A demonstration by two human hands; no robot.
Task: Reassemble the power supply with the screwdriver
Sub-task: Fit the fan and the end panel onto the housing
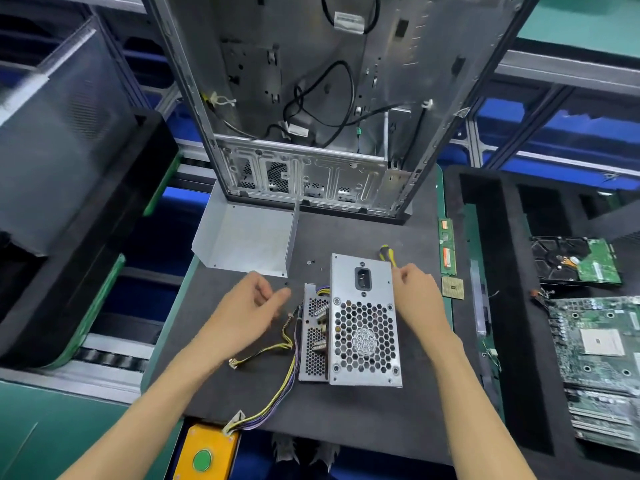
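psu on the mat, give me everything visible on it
The power supply is a bare silver sheet-metal box on the dark mat, its top face showing a black mains socket and a honeycomb fan grille. A perforated panel on its left exposes internals. Yellow, black and purple cables trail off its left side. Neither hand plainly touches it.
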